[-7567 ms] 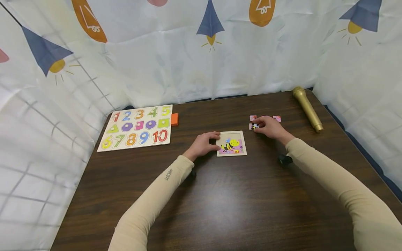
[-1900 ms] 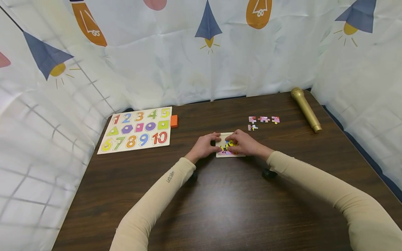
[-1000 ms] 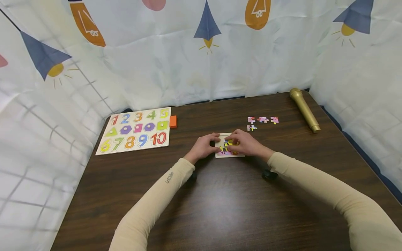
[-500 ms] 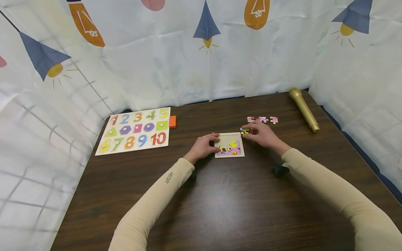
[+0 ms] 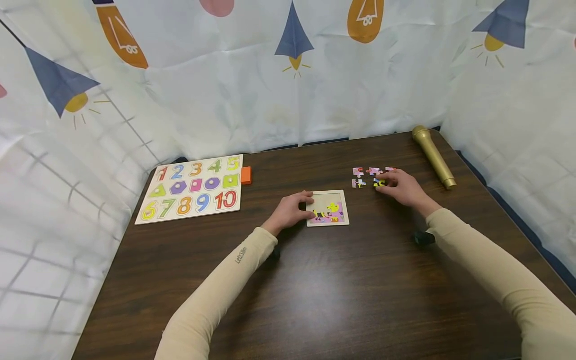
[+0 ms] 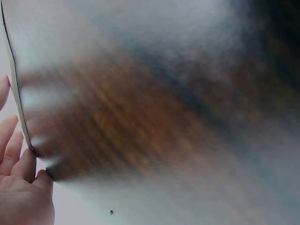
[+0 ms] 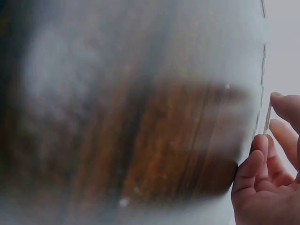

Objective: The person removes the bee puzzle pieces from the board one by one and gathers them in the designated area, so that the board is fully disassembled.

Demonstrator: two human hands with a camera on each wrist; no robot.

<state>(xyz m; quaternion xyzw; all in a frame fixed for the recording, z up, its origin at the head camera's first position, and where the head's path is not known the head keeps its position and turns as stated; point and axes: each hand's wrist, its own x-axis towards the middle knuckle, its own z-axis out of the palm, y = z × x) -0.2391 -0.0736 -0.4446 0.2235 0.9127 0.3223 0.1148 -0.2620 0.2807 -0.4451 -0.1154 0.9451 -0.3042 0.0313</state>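
Observation:
My left hand (image 5: 289, 213) holds the left edge of a small wooden puzzle tray (image 5: 330, 192) with thumb and fingers. Inside the tray, puzzle pieces (image 5: 332, 214) with yellow, black and pink parts of a bee picture cover the lower and right part. The upper left shows bare wood. Between thumb and fingertips, my right hand (image 5: 406, 190) pinches a yellow, black and blue puzzle piece (image 5: 379, 183). In the right wrist view this puzzle piece (image 7: 268, 119) appears edge-on, tilted near the table. Several loose pink puzzle pieces (image 5: 358, 183) lie beside it, one partly hidden by the hand.
A wooden number and shape board (image 5: 188, 190) lies at the left back, an orange block (image 5: 246, 175) by its right edge. Towards the right edge of the dark table (image 5: 315, 300) lies a gold microphone (image 5: 434, 157). A printed white curtain (image 5: 252, 90) stands behind.
The right hand has lifted the yellow, black and blue puzzle piece out of the tray and carried it right, beside the loose pieces. The left hand has stayed on the tray.

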